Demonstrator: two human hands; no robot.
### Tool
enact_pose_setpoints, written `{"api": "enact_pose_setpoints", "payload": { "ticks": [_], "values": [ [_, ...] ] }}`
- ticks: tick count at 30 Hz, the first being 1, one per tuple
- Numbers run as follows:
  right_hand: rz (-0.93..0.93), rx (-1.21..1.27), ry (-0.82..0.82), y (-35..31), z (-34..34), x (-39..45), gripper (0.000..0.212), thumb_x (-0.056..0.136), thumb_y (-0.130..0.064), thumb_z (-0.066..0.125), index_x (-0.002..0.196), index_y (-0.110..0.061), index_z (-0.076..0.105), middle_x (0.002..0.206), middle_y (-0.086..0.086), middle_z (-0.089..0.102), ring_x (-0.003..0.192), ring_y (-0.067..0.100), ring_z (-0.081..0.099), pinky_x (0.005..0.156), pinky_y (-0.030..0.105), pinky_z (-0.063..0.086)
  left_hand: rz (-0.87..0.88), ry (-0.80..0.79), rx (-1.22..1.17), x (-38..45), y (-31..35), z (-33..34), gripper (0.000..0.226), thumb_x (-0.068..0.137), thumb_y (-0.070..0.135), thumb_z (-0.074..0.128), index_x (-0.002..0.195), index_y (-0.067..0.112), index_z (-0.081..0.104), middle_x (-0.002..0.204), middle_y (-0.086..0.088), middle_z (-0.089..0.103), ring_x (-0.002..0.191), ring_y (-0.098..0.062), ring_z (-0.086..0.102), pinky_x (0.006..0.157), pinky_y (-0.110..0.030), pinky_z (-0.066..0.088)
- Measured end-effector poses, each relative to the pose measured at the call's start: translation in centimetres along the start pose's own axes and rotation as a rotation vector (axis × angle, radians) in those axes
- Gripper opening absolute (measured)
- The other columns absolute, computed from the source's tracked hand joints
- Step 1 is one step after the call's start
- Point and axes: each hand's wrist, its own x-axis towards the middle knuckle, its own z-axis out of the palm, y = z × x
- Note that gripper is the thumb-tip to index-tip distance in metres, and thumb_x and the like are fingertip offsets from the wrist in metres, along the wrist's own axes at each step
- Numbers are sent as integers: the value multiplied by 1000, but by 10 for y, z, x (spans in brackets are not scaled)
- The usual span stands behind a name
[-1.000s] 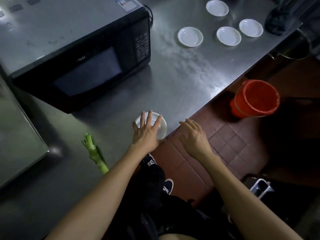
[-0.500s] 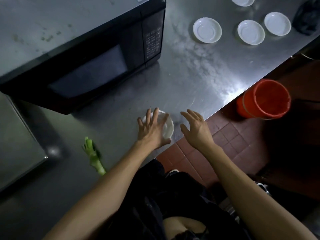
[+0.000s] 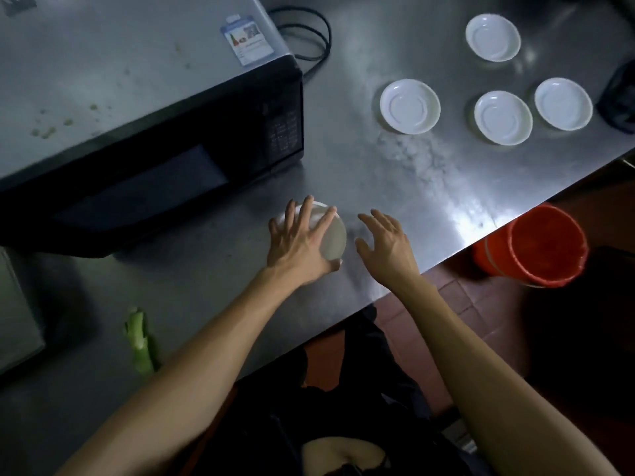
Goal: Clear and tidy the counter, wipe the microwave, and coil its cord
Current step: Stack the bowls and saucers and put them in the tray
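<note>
My left hand (image 3: 298,242) lies spread over a small white dish (image 3: 332,238) on the steel counter (image 3: 395,187), gripping it with thumb under its near rim; the dish looks tilted. My right hand (image 3: 388,242) hovers just right of the dish, fingers apart, holding nothing. The black microwave (image 3: 165,132) stands at the left, with crumbs on its grey top. Its black cord (image 3: 309,36) loops loosely on the counter behind it. Several white saucers (image 3: 410,106) sit at the far right.
A green vegetable stalk (image 3: 139,341) lies on the counter near my left forearm. A red bucket (image 3: 536,245) stands on the tiled floor below the counter's edge. A dark cloth-like object (image 3: 618,97) sits at the right edge. A steel surface (image 3: 17,317) adjoins at the left.
Both hands have moved forward over the counter. My left hand has closed around the white dish and tipped it; my right hand came from beyond the edge to beside the dish.
</note>
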Motion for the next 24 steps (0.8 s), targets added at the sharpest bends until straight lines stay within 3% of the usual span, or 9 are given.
{"api": "enact_pose_setpoints", "payload": {
  "ticks": [6,16,24],
  "values": [
    [-17,20,-36,55,-45,86,57,96,-30,57,149,-21,39,160,11,28,146,33,25,113,48,30,-92,-44,26,70,44,-18,111,65,78,64,153,41,7,162,-2,-1,149,-35,3,108,-65,25],
    [-88,-35,10,130,-101,220,71,84,-29,62,149,-23,34,163,10,18,149,33,15,112,50,26,-173,31,23,180,93,-34,112,58,79,69,151,40,19,159,-1,10,145,-33,13,105,-61,34],
    [-179,-236,-76,124,-106,290,95,76,-64,66,153,-32,21,164,11,4,150,38,3,115,62,14,-248,25,25,224,91,-48,108,59,80,64,150,39,20,157,0,13,143,-34,17,102,-63,35]
  ]
}}
